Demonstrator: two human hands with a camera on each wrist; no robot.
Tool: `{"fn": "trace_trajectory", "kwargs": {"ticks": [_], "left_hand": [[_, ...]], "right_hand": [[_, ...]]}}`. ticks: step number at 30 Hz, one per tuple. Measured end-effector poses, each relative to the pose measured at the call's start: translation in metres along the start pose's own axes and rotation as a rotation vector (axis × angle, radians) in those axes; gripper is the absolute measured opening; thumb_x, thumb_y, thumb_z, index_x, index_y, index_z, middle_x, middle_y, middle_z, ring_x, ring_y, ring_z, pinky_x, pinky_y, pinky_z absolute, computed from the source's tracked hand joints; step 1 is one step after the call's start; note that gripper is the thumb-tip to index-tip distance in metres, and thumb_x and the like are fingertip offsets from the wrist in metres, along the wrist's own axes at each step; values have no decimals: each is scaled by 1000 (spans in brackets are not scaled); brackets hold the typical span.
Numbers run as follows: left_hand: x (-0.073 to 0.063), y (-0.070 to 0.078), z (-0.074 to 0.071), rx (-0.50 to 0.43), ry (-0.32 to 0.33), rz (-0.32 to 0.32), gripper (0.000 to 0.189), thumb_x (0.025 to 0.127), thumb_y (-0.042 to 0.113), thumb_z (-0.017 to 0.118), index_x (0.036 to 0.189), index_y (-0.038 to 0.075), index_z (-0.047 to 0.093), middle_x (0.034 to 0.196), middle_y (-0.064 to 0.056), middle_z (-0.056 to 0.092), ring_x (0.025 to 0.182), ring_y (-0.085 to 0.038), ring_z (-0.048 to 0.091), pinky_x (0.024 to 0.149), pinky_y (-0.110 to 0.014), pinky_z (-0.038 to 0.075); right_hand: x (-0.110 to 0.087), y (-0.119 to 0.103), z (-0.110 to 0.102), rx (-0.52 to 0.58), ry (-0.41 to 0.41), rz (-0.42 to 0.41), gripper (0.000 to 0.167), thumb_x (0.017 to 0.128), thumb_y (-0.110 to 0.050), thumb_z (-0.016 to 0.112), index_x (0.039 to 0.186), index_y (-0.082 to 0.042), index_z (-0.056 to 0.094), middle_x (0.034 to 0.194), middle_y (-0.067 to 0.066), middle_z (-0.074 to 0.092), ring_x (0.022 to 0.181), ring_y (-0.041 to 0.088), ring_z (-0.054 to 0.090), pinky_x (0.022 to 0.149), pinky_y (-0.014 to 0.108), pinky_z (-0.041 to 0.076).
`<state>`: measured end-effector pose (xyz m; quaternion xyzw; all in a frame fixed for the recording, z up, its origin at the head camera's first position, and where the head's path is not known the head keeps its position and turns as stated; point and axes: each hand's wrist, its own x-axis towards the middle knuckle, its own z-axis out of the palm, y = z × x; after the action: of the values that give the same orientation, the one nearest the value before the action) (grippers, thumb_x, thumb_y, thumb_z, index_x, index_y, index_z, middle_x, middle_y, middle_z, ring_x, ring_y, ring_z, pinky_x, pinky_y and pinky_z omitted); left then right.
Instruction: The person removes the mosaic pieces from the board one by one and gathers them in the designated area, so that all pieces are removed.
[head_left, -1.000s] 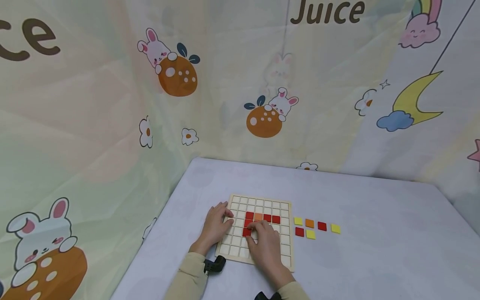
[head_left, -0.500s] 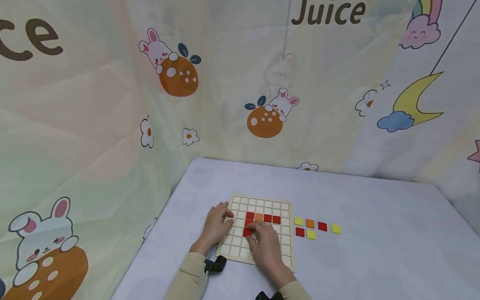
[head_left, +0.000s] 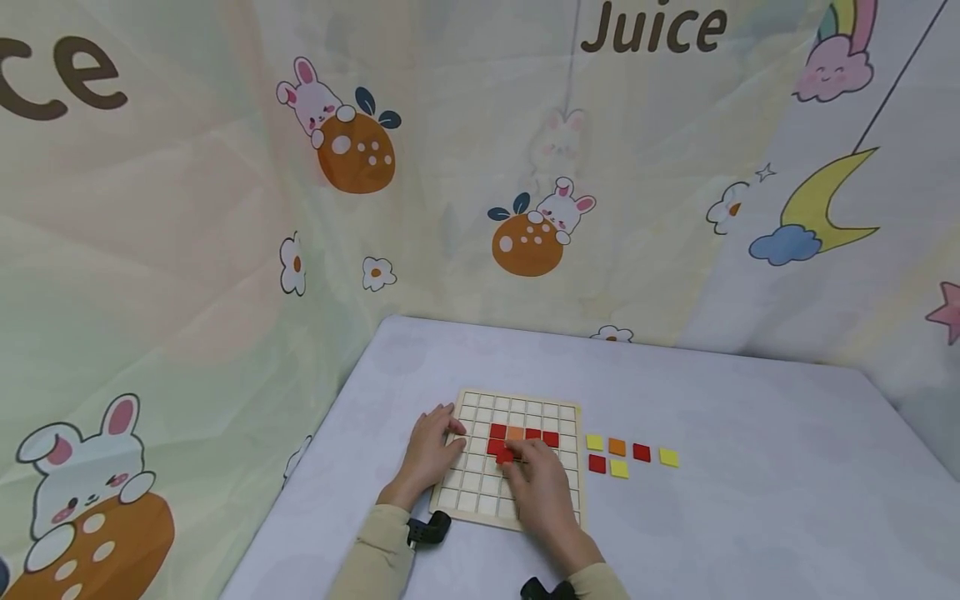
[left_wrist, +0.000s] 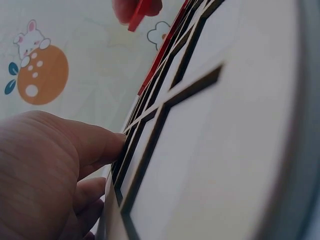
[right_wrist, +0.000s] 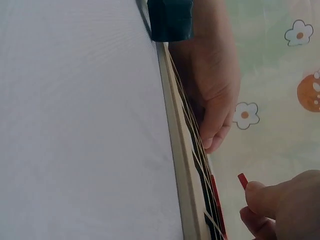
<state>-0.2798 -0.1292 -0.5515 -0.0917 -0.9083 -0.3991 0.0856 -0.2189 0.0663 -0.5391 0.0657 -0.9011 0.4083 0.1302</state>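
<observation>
Tiles (head_left: pixel 617 447) beside board (head_left: pixel 468 501) — corner apparently behind right wrist (head_left: pixel 572 546)

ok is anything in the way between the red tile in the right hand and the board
Nothing visible does: the right hand pinches the red tile above the board, and both wrist views show just open air between tile and board. The left hand is off to the side at the board's left edge.
</observation>
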Motion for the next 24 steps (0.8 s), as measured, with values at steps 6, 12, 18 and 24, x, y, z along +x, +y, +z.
{"fn": "trace_trajectory", "kwargs": {"ticks": [6, 12, 18, 24], "left_hand": [[0, 1, 0, 4, 2, 23, 9, 87, 8, 70, 90, 13, 64, 145, -21, 47, 140, -38, 36, 119, -53, 17], [-1, 1, 0, -13, 14, 20, 10, 86, 6, 70, 89, 13, 63, 144, -21, 48, 140, -39, 35, 119, -54, 17], [-1, 1, 1, -15, 11, 21, 10, 86, 7, 70, 89, 13, 63, 144, -20, 48, 140, -38, 35, 119, -54, 16], [-1, 0, 0, -25, 1, 4, 9, 87, 8, 70, 91, 14, 64, 146, -19, 47, 141, -36, 34, 121, -51, 14]], "right_hand": [[-1, -1, -8, -17, 10, 25, 34, 87, -16, 75, 120, -15, 69, 106, -5, 61, 102, 14, 57, 87, 37, 54], [-3, 0, -13, -31, 21, 43, 31, 87, -19, 74, 117, -15, 69, 107, -5, 60, 100, 13, 56, 85, 35, 55], [-3, 6, -18, -48, 26, 56, 29, 88, -20, 73, 116, -14, 70, 109, -2, 56, 101, 15, 55, 85, 34, 55], [-6, 14, -30, -66, -7, 104, 30, 89, -16, 71, 119, -15, 67, 113, -4, 55, 105, 15, 53, 88, 33, 56]]}}
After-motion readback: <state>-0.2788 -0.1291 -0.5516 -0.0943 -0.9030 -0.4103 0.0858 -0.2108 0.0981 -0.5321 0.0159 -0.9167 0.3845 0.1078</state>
